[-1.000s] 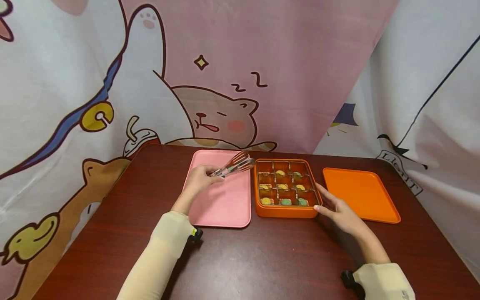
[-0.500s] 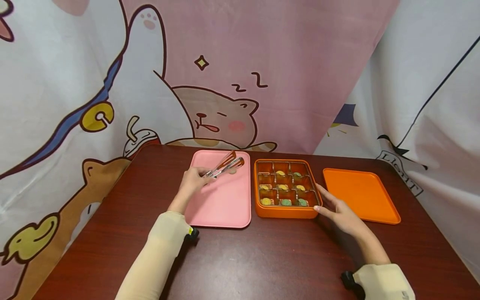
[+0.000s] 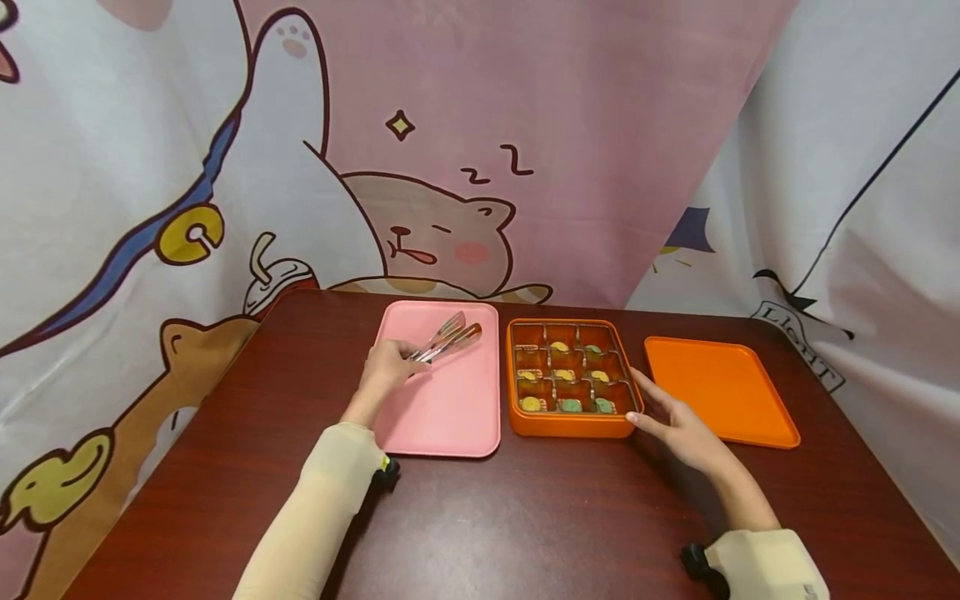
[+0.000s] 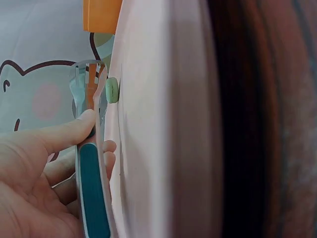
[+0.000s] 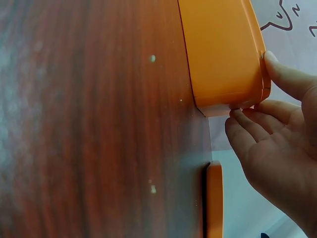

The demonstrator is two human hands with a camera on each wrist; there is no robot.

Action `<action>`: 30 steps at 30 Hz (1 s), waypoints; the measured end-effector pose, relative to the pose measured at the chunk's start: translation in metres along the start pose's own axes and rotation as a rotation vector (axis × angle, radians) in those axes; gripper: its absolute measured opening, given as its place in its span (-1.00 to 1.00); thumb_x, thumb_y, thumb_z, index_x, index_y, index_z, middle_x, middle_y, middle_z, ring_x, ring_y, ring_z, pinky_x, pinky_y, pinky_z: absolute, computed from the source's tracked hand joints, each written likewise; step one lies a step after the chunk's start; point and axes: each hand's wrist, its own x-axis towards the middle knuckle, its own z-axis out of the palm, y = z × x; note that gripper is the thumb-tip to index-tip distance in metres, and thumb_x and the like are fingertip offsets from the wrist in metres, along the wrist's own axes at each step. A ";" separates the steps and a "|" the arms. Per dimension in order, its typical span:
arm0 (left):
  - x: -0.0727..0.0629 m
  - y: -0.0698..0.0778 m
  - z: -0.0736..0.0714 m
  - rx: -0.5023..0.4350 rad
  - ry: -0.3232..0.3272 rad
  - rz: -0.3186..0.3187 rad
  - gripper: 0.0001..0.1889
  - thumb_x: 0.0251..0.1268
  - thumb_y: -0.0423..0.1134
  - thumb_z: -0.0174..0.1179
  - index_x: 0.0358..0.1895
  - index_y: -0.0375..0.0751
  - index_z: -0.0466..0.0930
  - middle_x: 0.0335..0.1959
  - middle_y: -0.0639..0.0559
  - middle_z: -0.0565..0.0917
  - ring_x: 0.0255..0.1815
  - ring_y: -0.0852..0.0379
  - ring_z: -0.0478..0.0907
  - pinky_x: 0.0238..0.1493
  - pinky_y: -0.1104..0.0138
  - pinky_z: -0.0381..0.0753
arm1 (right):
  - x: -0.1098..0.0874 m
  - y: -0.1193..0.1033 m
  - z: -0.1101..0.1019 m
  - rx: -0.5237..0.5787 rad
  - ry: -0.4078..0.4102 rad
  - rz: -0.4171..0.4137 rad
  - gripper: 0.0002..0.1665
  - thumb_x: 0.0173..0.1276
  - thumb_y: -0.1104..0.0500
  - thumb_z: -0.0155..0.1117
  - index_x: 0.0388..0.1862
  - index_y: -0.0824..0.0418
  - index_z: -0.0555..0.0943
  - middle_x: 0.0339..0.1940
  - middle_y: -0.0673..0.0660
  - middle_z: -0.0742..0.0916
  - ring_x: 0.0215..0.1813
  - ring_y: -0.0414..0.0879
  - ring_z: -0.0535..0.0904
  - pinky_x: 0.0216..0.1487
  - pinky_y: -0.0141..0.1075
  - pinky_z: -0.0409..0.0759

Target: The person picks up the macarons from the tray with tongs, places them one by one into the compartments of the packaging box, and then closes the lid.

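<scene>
My left hand (image 3: pixel 386 367) grips a pair of metal food tongs (image 3: pixel 446 337) over the pink tray (image 3: pixel 450 417); their slotted ends point to the far right. In the left wrist view, the thumb presses the tongs' teal-lined handle (image 4: pixel 94 191). A small round green pastry (image 4: pixel 112 90) lies on the tray beside the tongs' ends; the tongs hide it in the head view. My right hand (image 3: pixel 678 429) touches the front right corner of the orange box (image 3: pixel 573 427), thumb at the rim and extended fingers along the side. Yellow and green pastries (image 3: pixel 572 405) sit in the box's divided compartments.
A flat orange lid (image 3: pixel 723 392) lies on the dark wooden table (image 3: pixel 525 517) to the right of the box, close to my right hand. Behind the table hangs a cartoon-printed curtain (image 3: pixel 585 167). The box stands close to the tray's right edge.
The left hand has drawn the tongs back from the box's left edge to over the tray, and lowered their ends towards the pastry. The right hand and the box have stayed in place.
</scene>
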 end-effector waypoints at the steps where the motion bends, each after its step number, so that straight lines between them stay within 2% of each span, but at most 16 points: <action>1: 0.000 0.000 0.000 0.007 -0.004 -0.010 -0.68 0.12 -0.17 0.46 -0.05 -0.19 0.77 -0.17 -0.07 0.79 -0.29 0.07 0.55 -0.28 0.29 0.46 | 0.000 0.000 0.000 0.004 0.001 -0.001 -0.11 0.50 0.07 0.19 0.64 0.15 -0.01 0.62 0.34 0.18 0.56 0.38 0.10 0.41 0.25 0.13; 5: 0.000 0.002 0.001 0.034 -0.023 -0.049 -0.69 0.10 -0.19 0.47 -0.07 -0.17 0.77 -0.09 -0.06 0.78 -0.17 0.01 0.59 -0.11 0.14 0.52 | -0.001 0.000 0.001 0.029 0.002 0.000 -0.10 0.49 0.08 0.20 0.64 0.15 -0.01 0.62 0.35 0.17 0.57 0.40 0.07 0.39 0.35 0.07; 9: 0.001 0.004 0.004 0.064 -0.024 -0.047 -0.73 0.10 -0.20 0.45 -0.11 -0.15 0.78 -0.07 -0.04 0.78 -0.07 -0.03 0.62 0.04 0.07 0.51 | -0.002 0.000 0.001 0.054 0.001 0.000 -0.10 0.49 0.10 0.20 0.64 0.17 -0.01 0.62 0.36 0.15 0.57 0.43 0.03 0.38 0.41 0.03; 12: 0.002 0.005 0.005 0.079 -0.011 -0.031 -0.80 0.12 -0.23 0.43 -0.17 -0.14 0.79 -0.12 -0.02 0.79 -0.11 0.00 0.63 -0.01 0.13 0.52 | -0.001 0.000 0.000 0.056 0.002 0.000 -0.10 0.49 0.11 0.20 0.64 0.17 -0.01 0.62 0.37 0.15 0.57 0.44 0.02 0.38 0.43 0.02; 18: 0.003 0.005 0.006 0.077 -0.001 -0.011 -0.87 0.14 -0.27 0.41 -0.23 -0.16 0.79 -0.21 -0.01 0.79 -0.26 0.08 0.59 -0.25 0.30 0.45 | 0.000 -0.001 0.000 0.045 0.004 -0.006 -0.11 0.49 0.09 0.20 0.64 0.17 -0.01 0.61 0.38 0.16 0.56 0.43 0.04 0.39 0.41 0.03; 23: 0.001 0.002 0.007 0.066 0.001 0.010 -0.85 0.09 -0.30 0.44 -0.23 -0.17 0.80 -0.25 -0.02 0.79 -0.27 0.09 0.60 -0.28 0.34 0.46 | -0.002 -0.002 0.002 0.007 0.006 -0.005 -0.11 0.50 0.06 0.19 0.64 0.16 0.00 0.60 0.36 0.22 0.54 0.38 0.16 0.38 0.30 0.16; 30: -0.001 0.007 0.007 0.034 0.019 0.027 -0.86 0.15 -0.29 0.41 -0.21 -0.15 0.80 -0.27 -0.03 0.79 -0.26 0.07 0.61 -0.27 0.31 0.48 | -0.002 -0.001 0.001 0.042 0.015 -0.005 -0.11 0.48 0.11 0.21 0.64 0.16 0.01 0.60 0.38 0.18 0.55 0.42 0.07 0.37 0.42 0.07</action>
